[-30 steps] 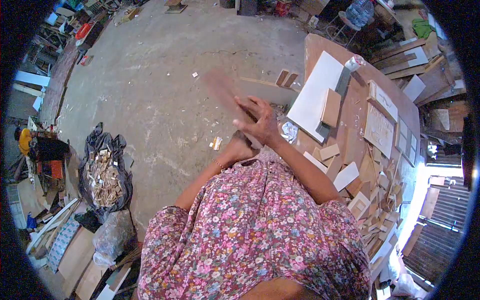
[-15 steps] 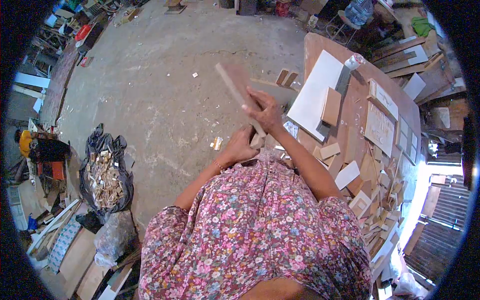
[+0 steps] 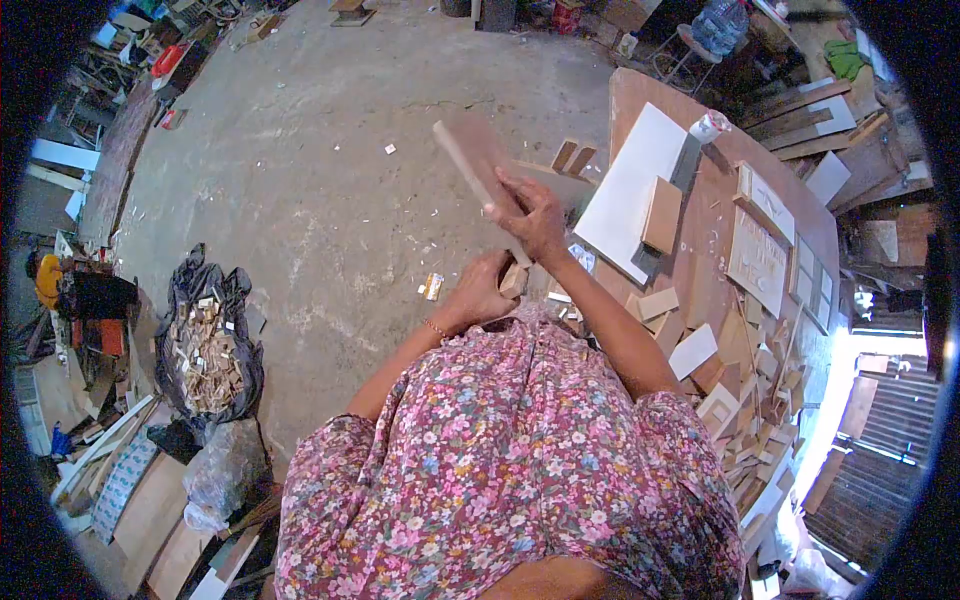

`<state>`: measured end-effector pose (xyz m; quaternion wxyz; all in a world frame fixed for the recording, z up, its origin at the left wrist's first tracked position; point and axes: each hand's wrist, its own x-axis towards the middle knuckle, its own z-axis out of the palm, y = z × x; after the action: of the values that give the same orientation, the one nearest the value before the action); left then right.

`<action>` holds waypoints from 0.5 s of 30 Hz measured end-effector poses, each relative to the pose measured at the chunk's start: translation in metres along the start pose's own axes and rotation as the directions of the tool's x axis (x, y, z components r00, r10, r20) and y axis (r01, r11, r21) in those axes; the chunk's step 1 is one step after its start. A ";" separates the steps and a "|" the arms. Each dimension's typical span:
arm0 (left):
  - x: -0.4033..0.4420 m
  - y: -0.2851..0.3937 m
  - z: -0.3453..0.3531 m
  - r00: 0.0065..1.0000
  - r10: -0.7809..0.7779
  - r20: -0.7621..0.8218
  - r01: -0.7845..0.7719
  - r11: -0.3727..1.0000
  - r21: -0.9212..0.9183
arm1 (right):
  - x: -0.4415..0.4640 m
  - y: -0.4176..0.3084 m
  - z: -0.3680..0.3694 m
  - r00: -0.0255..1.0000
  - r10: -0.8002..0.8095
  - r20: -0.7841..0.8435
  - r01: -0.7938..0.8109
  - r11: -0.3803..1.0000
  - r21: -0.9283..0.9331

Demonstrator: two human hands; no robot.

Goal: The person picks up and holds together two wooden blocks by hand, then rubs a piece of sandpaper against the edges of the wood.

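Observation:
A flat, brownish wooden board [image 3: 470, 165] slants up and left in front of my body, its far end smeared by motion. Gripping it near its lower part is my right hand [image 3: 535, 218], with the thumb on the near side. Just below, my left hand [image 3: 482, 290] is closed around a small wooden block [image 3: 514, 281], close to my floral shirt. The board's lower end reaches the block; whether they touch I cannot tell. Some fingers of my left hand are hidden.
To the right, a wooden table [image 3: 640, 95] bears a white panel [image 3: 635, 180], a brown block [image 3: 662, 215] and a white cup [image 3: 709, 125]. Wood offcuts [image 3: 720, 370] pile up nearer me. A black bag of scraps [image 3: 208, 345] lies on the floor at left.
The board has shifted very slightly, and more of the small block's face shows now. My right hand stays on the board and my left hand on the block.

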<state>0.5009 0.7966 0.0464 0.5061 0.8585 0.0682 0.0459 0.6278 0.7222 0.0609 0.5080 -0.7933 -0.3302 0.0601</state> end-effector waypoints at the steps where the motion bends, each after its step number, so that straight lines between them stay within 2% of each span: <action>1: 0.000 0.001 -0.001 0.995 -0.082 0.049 0.081 0.996 0.019 | -0.006 -0.007 0.000 0.999 -0.031 0.039 0.031 1.000 -0.004; 2: -0.003 0.001 -0.002 0.981 -0.170 0.097 0.166 0.985 0.041 | -0.012 -0.019 -0.001 0.995 -0.058 0.081 0.059 0.998 -0.005; 6: -0.008 -0.012 0.005 0.968 -0.189 0.167 0.187 0.982 0.024 | -0.020 -0.019 -0.001 0.984 -0.150 0.095 0.159 0.983 -0.097; 8: -0.005 -0.006 0.002 0.993 -0.090 0.070 0.092 0.995 -0.031 | -0.005 0.002 -0.002 0.998 -0.034 0.043 0.036 0.998 -0.045; 9: -0.004 -0.002 0.001 0.994 -0.088 0.067 0.090 0.995 -0.036 | -0.002 0.005 -0.006 0.998 -0.036 0.046 0.039 0.998 -0.050; 11: -0.005 0.006 -0.002 0.997 0.076 -0.017 -0.075 0.996 0.051 | 0.000 0.006 -0.010 0.997 0.058 0.041 -0.057 0.998 -0.024; 12: -0.003 0.011 -0.006 0.997 0.077 -0.019 -0.076 0.996 0.053 | 0.001 0.005 -0.009 0.998 0.055 0.041 -0.054 0.998 -0.022; 14: -0.003 0.018 -0.008 0.957 -0.243 0.155 0.237 0.970 0.057 | -0.009 -0.001 -0.007 0.998 -0.016 0.061 0.019 0.999 -0.047; 15: -0.004 0.015 -0.006 0.956 -0.248 0.157 0.242 0.969 0.058 | -0.020 -0.009 -0.007 0.998 -0.012 0.063 0.015 0.999 -0.044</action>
<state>0.4966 0.7937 0.0625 0.4954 0.8538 0.1330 -0.0888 0.6110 0.7079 0.0672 0.4798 -0.8000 -0.3525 0.0740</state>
